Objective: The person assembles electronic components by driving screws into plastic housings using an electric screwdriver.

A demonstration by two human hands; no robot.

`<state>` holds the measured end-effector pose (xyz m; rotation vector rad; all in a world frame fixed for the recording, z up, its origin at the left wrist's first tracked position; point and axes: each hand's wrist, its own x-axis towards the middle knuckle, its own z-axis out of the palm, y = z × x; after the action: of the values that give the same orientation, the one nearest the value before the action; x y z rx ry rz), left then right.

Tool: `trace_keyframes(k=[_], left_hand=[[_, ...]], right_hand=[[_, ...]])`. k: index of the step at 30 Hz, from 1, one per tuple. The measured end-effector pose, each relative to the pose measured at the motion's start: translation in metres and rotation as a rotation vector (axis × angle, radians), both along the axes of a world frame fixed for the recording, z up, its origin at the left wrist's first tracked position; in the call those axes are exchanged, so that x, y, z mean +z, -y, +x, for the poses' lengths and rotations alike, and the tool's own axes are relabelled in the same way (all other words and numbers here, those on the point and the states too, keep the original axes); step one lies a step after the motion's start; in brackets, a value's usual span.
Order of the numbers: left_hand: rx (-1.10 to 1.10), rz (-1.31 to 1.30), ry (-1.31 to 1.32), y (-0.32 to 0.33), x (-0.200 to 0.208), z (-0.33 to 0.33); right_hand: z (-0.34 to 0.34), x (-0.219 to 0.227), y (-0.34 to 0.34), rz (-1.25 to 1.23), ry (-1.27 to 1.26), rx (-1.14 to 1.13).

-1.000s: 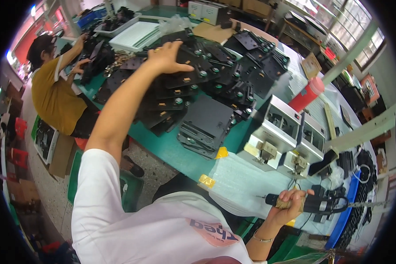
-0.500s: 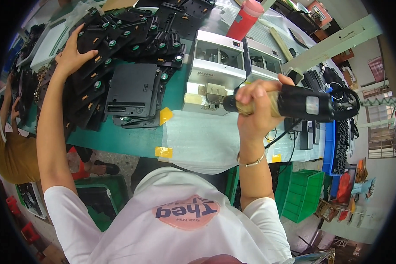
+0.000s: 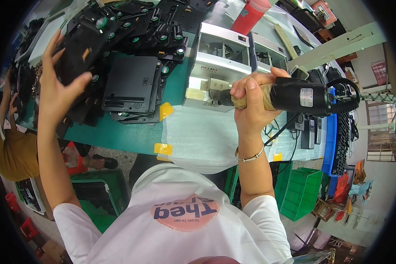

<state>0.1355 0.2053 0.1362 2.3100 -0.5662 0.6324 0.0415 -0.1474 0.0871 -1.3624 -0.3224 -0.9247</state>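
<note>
My left hand [image 3: 57,88] grips a black plastic panel [image 3: 77,50] by its edges, thumb on the near side and fingers on the far left. The panel carries a round green-and-silver part and a small orange piece, and it is raised over a heap of similar panels [image 3: 134,24]. Wrapped round a black electric screwdriver [image 3: 290,97] is my right hand [image 3: 253,99]. The tool lies level, its nose pointing left at the front of a silver screw feeder [image 3: 213,70]. Between my hands rests a stack of flat black panels [image 3: 130,86], face down.
A second silver feeder [image 3: 268,55] and a red bottle [image 3: 251,15] stand behind. White foam sheet [image 3: 198,132], taped in yellow, covers the table's front. A blue bin [image 3: 330,149] is at the right, green crates [image 3: 301,193] below. Another person's arm [image 3: 6,94] shows far left.
My left hand has taken hold of a panel from the heap and lifted it up and slightly left. The right hand with the screwdriver has shifted slightly, staying by the feeder.
</note>
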Motion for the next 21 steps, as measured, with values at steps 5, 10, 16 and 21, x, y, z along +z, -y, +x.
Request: trace_keyframes(k=[5, 10, 16, 21], left_hand=[[-0.273, -0.006, -0.144, 0.040, 0.001, -0.086], [-0.520, 0.117, -0.351, 0.076, -0.024, -0.139], [-0.611, 0.107, -0.438, 0.127, -0.088, -0.156], [-0.562, 0.226, -0.387, 0.144, -0.112, -0.144]], right_hand=[[-0.002, 0.001, 0.001, -0.011, 0.003, -0.034], [-0.003, 0.002, -0.003, 0.017, 0.020, -0.022], [-0.001, 0.003, -0.004, -0.029, -0.024, 0.016], [0.001, 0.008, 0.001, -0.283, -0.080, 0.126]])
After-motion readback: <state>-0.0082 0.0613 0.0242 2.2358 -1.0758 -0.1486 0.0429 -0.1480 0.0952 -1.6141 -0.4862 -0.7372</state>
